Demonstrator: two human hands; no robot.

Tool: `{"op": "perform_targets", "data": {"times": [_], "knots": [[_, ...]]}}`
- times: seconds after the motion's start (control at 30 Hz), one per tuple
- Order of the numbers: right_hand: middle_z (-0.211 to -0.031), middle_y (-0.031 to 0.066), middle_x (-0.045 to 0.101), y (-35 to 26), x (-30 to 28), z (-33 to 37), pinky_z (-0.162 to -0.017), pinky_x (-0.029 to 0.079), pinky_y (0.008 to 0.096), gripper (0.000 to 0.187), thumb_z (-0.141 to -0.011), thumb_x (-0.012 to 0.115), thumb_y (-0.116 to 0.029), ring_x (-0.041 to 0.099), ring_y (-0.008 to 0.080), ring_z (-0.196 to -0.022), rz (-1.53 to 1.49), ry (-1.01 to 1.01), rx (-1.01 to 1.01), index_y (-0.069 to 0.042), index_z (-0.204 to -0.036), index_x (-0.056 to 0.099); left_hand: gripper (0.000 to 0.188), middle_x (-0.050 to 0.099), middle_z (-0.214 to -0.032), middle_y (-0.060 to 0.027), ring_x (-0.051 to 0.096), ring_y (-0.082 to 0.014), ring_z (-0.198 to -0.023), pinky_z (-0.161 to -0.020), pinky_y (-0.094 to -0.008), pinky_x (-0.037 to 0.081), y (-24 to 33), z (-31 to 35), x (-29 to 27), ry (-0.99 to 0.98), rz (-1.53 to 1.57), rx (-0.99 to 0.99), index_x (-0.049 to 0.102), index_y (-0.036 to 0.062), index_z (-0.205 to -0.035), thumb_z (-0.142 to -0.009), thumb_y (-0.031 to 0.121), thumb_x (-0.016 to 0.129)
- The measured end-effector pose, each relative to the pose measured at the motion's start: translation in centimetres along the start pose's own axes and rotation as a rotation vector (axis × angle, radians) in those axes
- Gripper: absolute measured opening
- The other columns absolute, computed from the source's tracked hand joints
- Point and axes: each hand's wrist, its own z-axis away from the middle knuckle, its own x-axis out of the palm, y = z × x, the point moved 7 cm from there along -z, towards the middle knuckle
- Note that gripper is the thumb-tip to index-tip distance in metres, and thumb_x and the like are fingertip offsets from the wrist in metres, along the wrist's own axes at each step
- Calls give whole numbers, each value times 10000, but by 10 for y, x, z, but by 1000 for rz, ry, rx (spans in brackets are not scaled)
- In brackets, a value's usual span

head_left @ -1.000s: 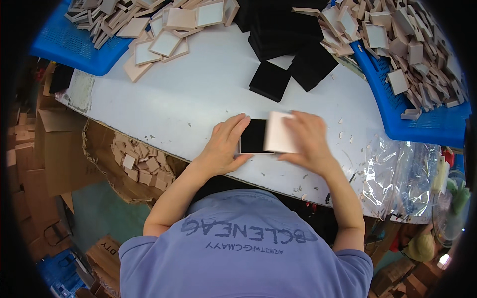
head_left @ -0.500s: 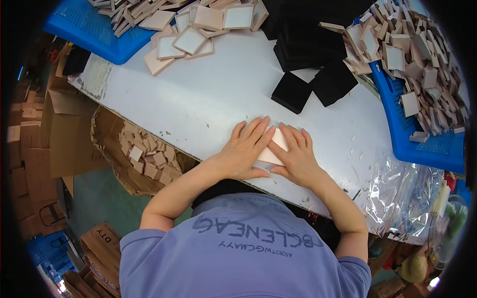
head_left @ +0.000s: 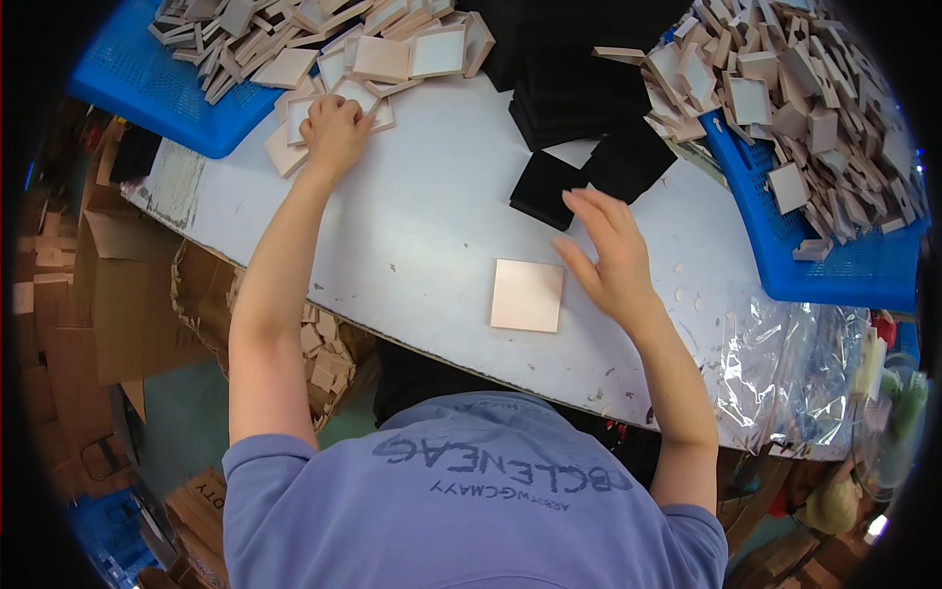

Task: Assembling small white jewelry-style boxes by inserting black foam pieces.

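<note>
A flat, pale pink square box [head_left: 527,296] lies by itself on the white table, near its front edge. To its right hovers my right hand [head_left: 616,257], thumb and fingers apart, holding nothing. Its fingertips are close to a black square pad [head_left: 543,187], one of several in a black stack [head_left: 579,93]. My left hand [head_left: 337,134] reaches to the far left, into a loose heap of shallow pink box halves with white insides [head_left: 437,51]. Its fingers are bent over one box half [head_left: 356,95] and grip its edge; the hand partly covers the piece.
A blue perforated basket [head_left: 211,128] of box pieces stands at the far left, another blue basket [head_left: 775,265] heaped with them at the right. Clear plastic bags [head_left: 785,383] lie at the right table edge. A cardboard carton [head_left: 201,294] of pieces stands below the left edge.
Both hands have come off the pink box, which stays on the table. My left hand has moved far left to the heap; my right hand has lifted away slightly to the right.
</note>
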Motion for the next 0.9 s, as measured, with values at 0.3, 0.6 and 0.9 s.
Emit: {"op": "perform_targets", "data": {"times": [0.3, 0.6, 0.9], "knots": [[-896, 43, 625, 22, 28, -17, -692, 490, 339, 207, -674, 717, -118, 584, 225, -821, 257, -48, 50, -44, -863, 676, 119, 550, -1149, -126, 482, -294, -1102, -922, -417, 359, 27, 47, -91, 273, 400, 239, 564, 41, -784, -778, 117, 655], [-837, 79, 668, 43, 19, -17, -591, 500, 320, 76, -769, 637, -67, 626, 248, -672, 8, 44, 230, -20, -818, 672, 181, 372, -1341, -243, 356, -428, -1229, -1022, -495, 277, 181, 200, -64, -41, 773, 607, 550, 59, -771, -745, 146, 707], [-822, 94, 618, 13, -18, 37, -587, 443, 291, 151, -731, 635, 21, 575, 219, -695, 18, 442, 63, -19, -873, 665, 401, 339, -1357, -241, 387, -419, -1205, -991, -465, 330, 183, 203, -31, -262, 944, 578, 518, 65, -948, -682, 222, 774]]}}
